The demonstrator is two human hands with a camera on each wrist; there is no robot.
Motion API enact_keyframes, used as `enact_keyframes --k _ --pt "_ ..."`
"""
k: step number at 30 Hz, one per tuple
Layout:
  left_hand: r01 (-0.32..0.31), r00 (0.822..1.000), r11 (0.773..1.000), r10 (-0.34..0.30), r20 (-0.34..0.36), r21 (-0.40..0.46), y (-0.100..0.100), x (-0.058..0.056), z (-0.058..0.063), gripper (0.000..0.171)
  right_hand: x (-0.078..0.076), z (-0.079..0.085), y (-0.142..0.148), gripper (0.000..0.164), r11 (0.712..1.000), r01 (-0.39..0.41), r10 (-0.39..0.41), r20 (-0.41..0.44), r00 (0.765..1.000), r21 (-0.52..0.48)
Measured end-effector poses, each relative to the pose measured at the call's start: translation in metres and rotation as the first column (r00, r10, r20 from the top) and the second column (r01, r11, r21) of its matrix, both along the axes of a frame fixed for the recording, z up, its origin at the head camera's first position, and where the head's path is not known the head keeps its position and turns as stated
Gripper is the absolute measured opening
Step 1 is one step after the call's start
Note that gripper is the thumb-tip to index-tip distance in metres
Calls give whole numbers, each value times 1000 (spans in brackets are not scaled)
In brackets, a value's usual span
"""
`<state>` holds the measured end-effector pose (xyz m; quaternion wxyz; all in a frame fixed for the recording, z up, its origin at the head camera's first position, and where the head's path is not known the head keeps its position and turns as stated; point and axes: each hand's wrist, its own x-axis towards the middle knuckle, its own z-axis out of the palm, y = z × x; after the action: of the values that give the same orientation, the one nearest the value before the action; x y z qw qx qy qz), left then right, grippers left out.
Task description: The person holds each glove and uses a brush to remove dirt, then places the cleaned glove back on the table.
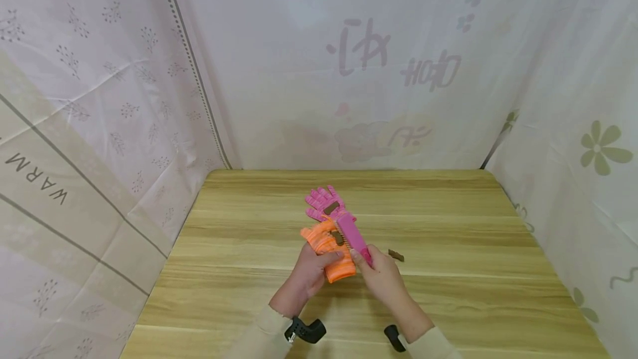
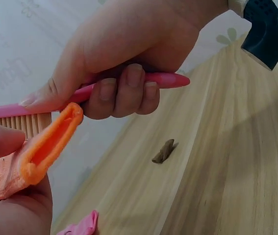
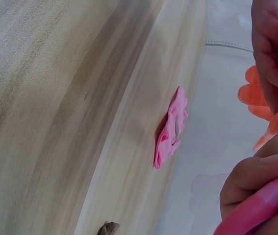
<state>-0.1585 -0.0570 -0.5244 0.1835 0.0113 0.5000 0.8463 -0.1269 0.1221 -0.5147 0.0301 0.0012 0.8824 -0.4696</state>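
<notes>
My left hand (image 1: 313, 267) holds an orange knitted glove (image 1: 326, 239) above the table, thumb across its cuff. A brown piece (image 1: 338, 238) lies on the glove's face. In my right hand (image 1: 381, 273) is a pink brush (image 1: 353, 232) with beige bristles, fingers curled round its handle. The bristles (image 2: 27, 123) face the orange glove and meet it close to the left thumb. The left wrist view shows the glove's cuff opening (image 2: 55, 142) under the right hand (image 2: 124, 54). Beyond, a pink glove (image 1: 319, 199) lies on the table with a brown piece (image 1: 331, 208) on it.
A small brown piece (image 1: 396, 255) rests on the wooden table (image 1: 448, 226) just right of the right hand. Printed curtains (image 1: 279, 71) hang behind the table and along both sides.
</notes>
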Motion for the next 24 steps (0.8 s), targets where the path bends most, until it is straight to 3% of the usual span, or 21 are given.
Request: enact_keyframes --k 16,24 --pt "-16 999 995 21 47 -93 -6 -5 -1 57 0 3 8 46 999 -6 6 -1 1000 32" --pt "37 999 991 -33 34 -126 -7 -5 -3 57 1 6 8 42 985 -60 71 -62 996 162"
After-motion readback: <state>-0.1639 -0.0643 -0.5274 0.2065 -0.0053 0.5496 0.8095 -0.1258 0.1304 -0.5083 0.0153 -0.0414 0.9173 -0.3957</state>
